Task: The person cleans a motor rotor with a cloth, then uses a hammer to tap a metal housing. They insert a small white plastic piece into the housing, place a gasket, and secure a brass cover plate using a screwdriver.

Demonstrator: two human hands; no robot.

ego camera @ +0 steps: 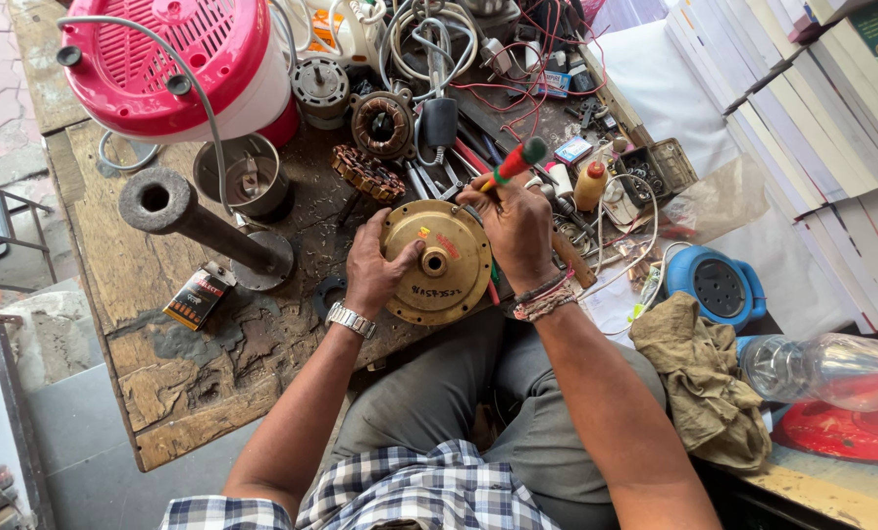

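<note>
In the head view, the person is sitting at a worn wooden table (179, 388) and is working on a round brass-coloured motor housing (437, 262) that is lying in the centre of the frame, at the near edge of the table. The left hand (375, 263) is pressing on the left rim of the housing, with the fingers (396, 263) curled over the edge and grasping it. The right hand (517, 228) is clenched around a screwdriver with a red and green handle (514, 162), which is pointing to the upper right; its tip is hidden behind the hand.

Just above the housing, a copper winding (383, 125) and several pliers are lying among loose wires. A pink fan housing (179, 61) is standing in the upper left.

I think the housing could slide off the edge, because it is resting so near to it. The hidden tip could also slip and hit the left fingers if the pushing is too hard.
</note>
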